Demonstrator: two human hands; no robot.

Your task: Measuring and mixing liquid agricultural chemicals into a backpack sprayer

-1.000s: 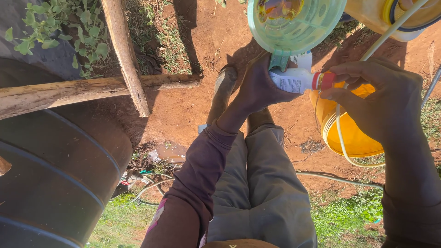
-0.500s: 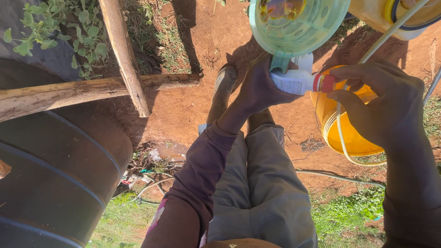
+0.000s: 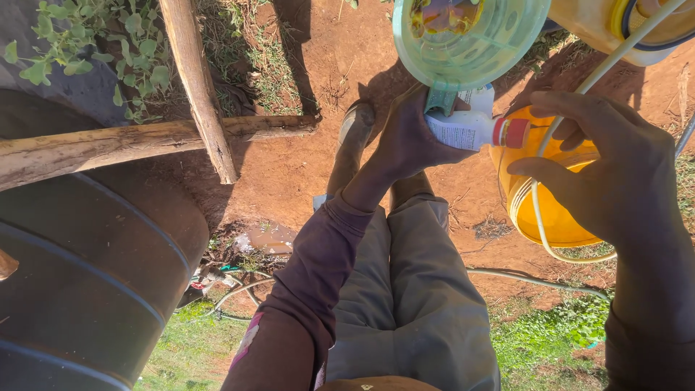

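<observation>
My left hand (image 3: 409, 141) is closed around a small white plastic bottle (image 3: 463, 129) lying sideways, its red cap (image 3: 515, 132) pointing right. The same hand also touches the stub (image 3: 440, 100) of a pale green see-through round cup (image 3: 470, 36) that hangs just above the bottle. My right hand (image 3: 608, 174) hovers a little to the right of the cap, fingers curled and apart, not touching it. A thin white hose (image 3: 539, 217) runs past this hand. Below both hands stands a yellow bucket (image 3: 554, 213) on red soil.
A yellow tank (image 3: 601, 25) fills the top right corner. A big black barrel (image 3: 87, 275) lies at the left under crossed wooden poles (image 3: 195, 80). My grey trousers (image 3: 405, 304) and a boot (image 3: 358, 130) are below. Grass grows at the bottom.
My right hand's fingers were on the red cap; they have since come off it and drawn back to the right. The left hand still holds the bottle in place.
</observation>
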